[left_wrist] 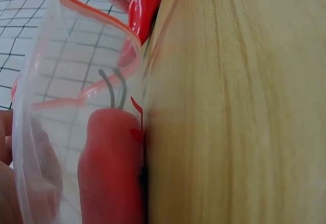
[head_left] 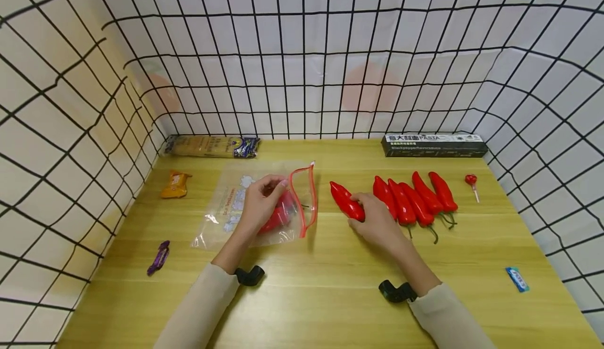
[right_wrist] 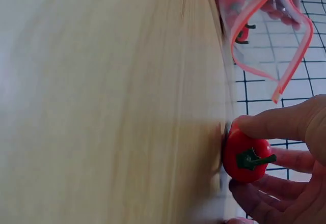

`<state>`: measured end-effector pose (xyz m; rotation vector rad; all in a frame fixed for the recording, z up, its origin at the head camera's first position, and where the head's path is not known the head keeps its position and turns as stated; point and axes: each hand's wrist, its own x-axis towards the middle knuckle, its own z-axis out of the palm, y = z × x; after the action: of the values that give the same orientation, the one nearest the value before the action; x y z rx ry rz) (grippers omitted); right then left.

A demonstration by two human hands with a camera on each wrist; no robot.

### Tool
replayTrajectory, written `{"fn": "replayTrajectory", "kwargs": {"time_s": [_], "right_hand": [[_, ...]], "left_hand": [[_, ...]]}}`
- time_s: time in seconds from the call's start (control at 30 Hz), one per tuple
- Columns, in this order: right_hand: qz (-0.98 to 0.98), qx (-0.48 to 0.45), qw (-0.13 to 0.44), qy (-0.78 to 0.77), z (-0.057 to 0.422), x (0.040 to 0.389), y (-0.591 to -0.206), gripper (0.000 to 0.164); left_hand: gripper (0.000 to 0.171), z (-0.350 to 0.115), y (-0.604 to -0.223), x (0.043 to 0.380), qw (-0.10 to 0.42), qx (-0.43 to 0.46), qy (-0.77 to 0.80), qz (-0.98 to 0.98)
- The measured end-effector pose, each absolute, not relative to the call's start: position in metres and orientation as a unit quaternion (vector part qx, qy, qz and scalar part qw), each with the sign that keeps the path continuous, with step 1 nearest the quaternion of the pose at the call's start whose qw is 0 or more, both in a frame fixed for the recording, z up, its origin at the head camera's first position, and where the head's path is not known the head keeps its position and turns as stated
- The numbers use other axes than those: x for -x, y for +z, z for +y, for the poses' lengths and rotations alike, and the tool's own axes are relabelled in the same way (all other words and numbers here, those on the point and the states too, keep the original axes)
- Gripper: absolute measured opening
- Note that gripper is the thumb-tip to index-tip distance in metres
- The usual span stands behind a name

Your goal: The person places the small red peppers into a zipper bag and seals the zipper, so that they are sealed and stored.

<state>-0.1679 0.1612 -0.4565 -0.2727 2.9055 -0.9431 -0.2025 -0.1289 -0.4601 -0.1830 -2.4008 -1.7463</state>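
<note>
My left hand (head_left: pixel 258 205) pinches the top layer of a clear zip bag (head_left: pixel 212 226) that lies on the table. The bag's red-edged mouth (head_left: pixel 315 194) gapes toward the right. Inside it are red peppers (left_wrist: pixel 112 168), with two stems showing in the left wrist view; my hand partly hides them from above. My right hand (head_left: pixel 381 224) grips another red pepper (head_left: pixel 345 201), thumb on one side and fingers on the other. Its green stem (right_wrist: pixel 254 160) points back toward the wrist, and its tip points away. Several more red peppers (head_left: pixel 402 202) lie in a row to the right of that hand.
At the back stand a pasta packet (head_left: pixel 212 146) on the left and a black pasta box (head_left: pixel 434 146) on the right. Small sweets lie at the sides: orange (head_left: pixel 175 184), purple (head_left: pixel 158 258), blue (head_left: pixel 517 279) and a lollipop (head_left: pixel 471 180). Black wire mesh (head_left: pixel 304 55) encloses the table.
</note>
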Motion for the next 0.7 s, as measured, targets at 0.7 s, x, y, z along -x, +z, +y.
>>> {"fn": "replayTrajectory", "kwargs": {"time_s": [0.7], "right_hand": [[0.874,0.045,-0.030,-0.482,0.175,0.171,-0.438,0.046]], "left_hand": [[0.026,-0.124,-0.457,0.202,0.091,0.068,-0.571,-0.813]]}}
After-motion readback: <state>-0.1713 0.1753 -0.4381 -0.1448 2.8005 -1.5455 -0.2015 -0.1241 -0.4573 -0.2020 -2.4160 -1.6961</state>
